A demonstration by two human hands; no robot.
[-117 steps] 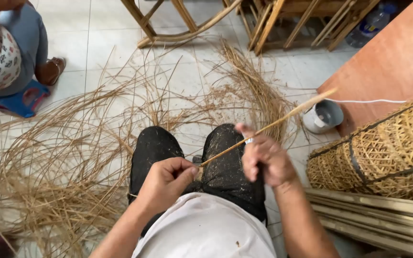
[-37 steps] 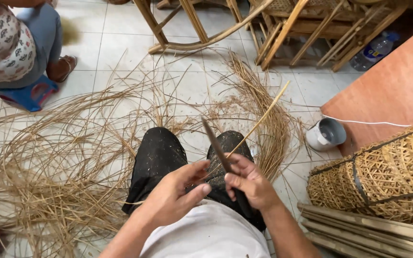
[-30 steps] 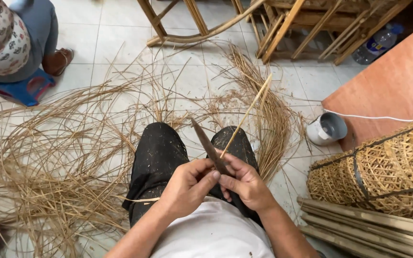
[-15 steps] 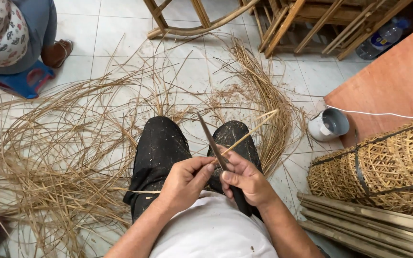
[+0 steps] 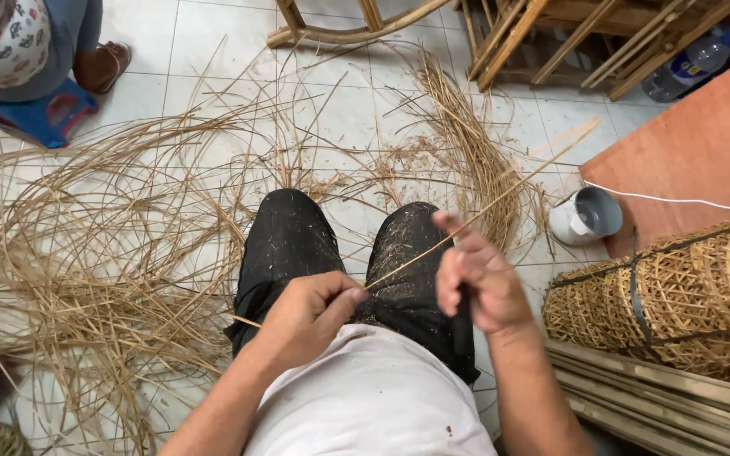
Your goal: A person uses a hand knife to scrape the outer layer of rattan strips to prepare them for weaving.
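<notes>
Seen from the head camera, the knife's blade is hidden inside the fisted right hand (image 5: 479, 283), only a dark handle (image 5: 463, 314) showing below it. The left hand (image 5: 310, 314) pinches a thin rattan strip (image 5: 483, 211) over the lap; the strip slants up past the right thumb toward a white cup (image 5: 586, 217) on the tiled floor (image 5: 213, 51).

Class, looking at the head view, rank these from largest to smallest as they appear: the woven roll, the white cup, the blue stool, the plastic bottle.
1. Woven roll, by far the largest.
2. Blue stool, partly hidden by a seated person.
3. White cup and plastic bottle: these look alike in size; the bottle lies farther off and is partly hidden, so I will not rank them.
</notes>
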